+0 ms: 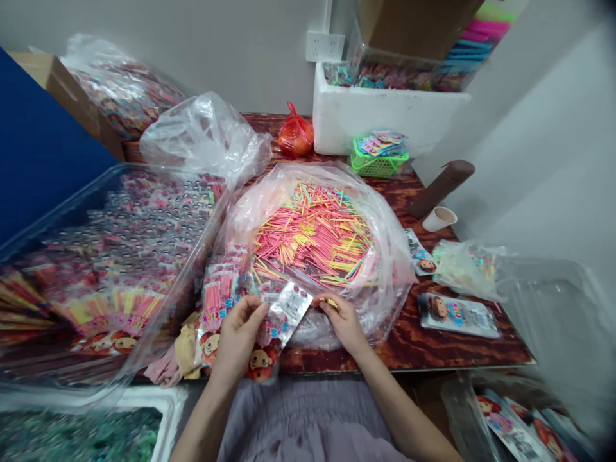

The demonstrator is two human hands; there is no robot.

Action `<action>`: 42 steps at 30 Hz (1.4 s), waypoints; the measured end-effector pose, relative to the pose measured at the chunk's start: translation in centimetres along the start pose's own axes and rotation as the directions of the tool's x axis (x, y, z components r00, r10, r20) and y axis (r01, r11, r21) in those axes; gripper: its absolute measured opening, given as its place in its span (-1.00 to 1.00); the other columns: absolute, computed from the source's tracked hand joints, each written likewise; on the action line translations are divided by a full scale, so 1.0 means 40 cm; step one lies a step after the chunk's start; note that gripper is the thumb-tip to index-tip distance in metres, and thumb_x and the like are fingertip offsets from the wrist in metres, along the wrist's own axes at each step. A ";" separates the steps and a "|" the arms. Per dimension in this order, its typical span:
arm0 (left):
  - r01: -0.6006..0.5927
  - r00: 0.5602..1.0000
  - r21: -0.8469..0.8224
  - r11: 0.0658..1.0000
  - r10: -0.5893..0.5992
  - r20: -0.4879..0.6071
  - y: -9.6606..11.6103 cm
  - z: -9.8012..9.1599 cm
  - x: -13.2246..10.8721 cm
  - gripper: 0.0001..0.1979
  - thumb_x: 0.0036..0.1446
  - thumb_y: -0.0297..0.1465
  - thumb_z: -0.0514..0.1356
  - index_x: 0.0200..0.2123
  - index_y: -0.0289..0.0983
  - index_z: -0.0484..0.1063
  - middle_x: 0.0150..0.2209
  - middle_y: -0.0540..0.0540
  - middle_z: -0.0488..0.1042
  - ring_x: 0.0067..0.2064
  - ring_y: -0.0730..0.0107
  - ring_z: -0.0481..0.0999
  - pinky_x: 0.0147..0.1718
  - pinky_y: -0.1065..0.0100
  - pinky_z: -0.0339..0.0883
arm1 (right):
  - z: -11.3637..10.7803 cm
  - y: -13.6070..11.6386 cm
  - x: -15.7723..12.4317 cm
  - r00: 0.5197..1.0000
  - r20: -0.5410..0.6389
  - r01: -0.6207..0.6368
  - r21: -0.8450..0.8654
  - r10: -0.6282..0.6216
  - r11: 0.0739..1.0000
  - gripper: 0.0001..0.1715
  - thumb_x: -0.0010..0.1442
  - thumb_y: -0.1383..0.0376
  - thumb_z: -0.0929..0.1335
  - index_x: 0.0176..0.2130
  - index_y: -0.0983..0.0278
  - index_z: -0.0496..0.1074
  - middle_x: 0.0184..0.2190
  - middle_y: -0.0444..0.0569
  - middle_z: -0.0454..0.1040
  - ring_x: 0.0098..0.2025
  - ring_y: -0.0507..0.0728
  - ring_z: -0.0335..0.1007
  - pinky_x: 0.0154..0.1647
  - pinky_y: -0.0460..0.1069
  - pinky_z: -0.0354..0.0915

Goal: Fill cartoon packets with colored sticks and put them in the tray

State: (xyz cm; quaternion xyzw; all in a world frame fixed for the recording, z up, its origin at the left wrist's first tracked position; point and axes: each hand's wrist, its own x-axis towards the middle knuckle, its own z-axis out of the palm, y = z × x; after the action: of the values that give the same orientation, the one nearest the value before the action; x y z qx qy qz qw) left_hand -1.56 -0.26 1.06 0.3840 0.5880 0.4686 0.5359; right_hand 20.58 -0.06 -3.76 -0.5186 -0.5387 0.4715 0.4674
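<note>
Packet, printed and part silver, lies aslant over the near edge of the desk, in front of the wearer's lap. Left hand has thumb and forefinger pinched together on its left side. Right hand sits just beyond the silver end, fingertips drawn in around a small yellow bunch, probably sticks seen near end-on; too small to be sure. Handling, by judgement: packet very light, thin, floppy, slick film; likely to slide or crease under a loose grip. Best held by the side edge near the silver end, a flat pinch, no squeeze on the middle. The bunch looks light and stiff, apt to roll or scatter, perhaps to snap if bent; take it mid-length, ends level. Just beyond the hands, a heap of pink, yellow and green sticks in a spread plastic bag, its rim crumpled outward. Left of the packet, filled packets overlap; beside them a clear tub holds many more. Right side: a flat packet, a paper cup, a brown bottle. Far side: a green basket with cards, a red bag of round things.
</note>
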 end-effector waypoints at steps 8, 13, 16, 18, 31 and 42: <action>0.016 0.998 -0.095 0.995 -0.021 -0.052 -0.015 -0.003 0.016 -0.72 -0.04 -0.19 0.35 -0.38 -0.24 0.41 -0.47 0.10 0.35 -0.46 0.53 0.31 -0.46 0.52 0.21 | 0.002 0.001 -0.001 1.000 0.002 0.019 -0.031 -0.019 0.999 -0.83 0.23 0.26 0.31 -0.33 0.21 0.51 -0.37 -0.07 0.55 -0.24 0.15 0.47 -0.16 0.00 0.32; 0.062 0.989 -0.278 0.959 -0.098 -0.115 0.005 -0.004 0.018 -0.67 -0.18 -0.27 0.42 -0.38 -0.27 0.43 -0.46 0.10 0.43 -0.46 0.56 0.36 -0.46 0.53 0.26 | 0.002 0.009 -0.002 1.000 0.007 0.030 -0.030 -0.029 0.999 -0.82 0.24 0.26 0.31 -0.31 0.21 0.51 -0.36 -0.06 0.54 -0.24 0.14 0.47 -0.16 -0.01 0.32; 0.044 0.967 -0.363 0.931 -0.130 -0.217 0.003 -0.012 0.022 -0.65 -0.25 -0.28 0.46 -0.41 -0.29 0.45 -0.50 0.10 0.43 -0.50 0.59 0.35 -0.49 0.55 0.24 | 0.002 0.014 -0.002 0.999 0.002 0.042 -0.028 -0.042 0.999 -0.83 0.25 0.27 0.31 -0.31 0.22 0.51 -0.36 -0.07 0.54 -0.24 0.13 0.47 -0.17 -0.02 0.31; 0.043 0.968 -0.392 0.919 -0.136 -0.212 0.001 -0.010 0.020 -0.64 -0.24 -0.26 0.46 -0.39 -0.30 0.47 -0.49 0.08 0.46 -0.50 0.57 0.37 -0.49 0.53 0.26 | 0.002 0.017 -0.002 0.999 -0.001 0.053 -0.030 -0.053 0.998 -0.83 0.25 0.27 0.32 -0.31 0.22 0.52 -0.37 -0.07 0.54 -0.25 0.13 0.47 -0.17 -0.03 0.30; 0.040 0.995 -0.199 0.979 -0.057 -0.082 -0.007 0.034 0.000 -0.68 -0.04 -0.14 0.34 -0.43 -0.28 0.46 -0.53 0.08 0.37 -0.52 0.54 0.30 -0.51 0.51 0.20 | 0.004 0.014 0.000 0.999 -0.002 0.047 -0.013 -0.047 0.999 -0.83 0.24 0.31 0.32 -0.32 0.20 0.52 -0.36 -0.08 0.54 -0.25 0.13 0.46 -0.17 -0.03 0.29; -0.022 0.997 0.249 0.968 0.002 0.082 -0.054 0.021 0.026 -0.76 -0.03 -0.20 0.27 -0.46 -0.27 0.42 -0.52 0.05 0.37 -0.45 0.42 0.34 -0.42 0.43 0.21 | 0.003 0.001 0.006 1.000 0.025 0.019 -0.027 -0.018 0.999 -0.82 0.24 0.30 0.31 -0.32 0.22 0.51 -0.35 -0.07 0.54 -0.23 0.13 0.46 -0.15 -0.03 0.28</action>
State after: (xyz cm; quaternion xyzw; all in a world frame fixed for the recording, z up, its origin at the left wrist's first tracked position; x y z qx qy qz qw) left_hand -0.75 0.27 -1.29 0.4707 0.6179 0.3780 0.5038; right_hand 20.48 0.18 -3.82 -0.5142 -0.5555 0.4661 0.4580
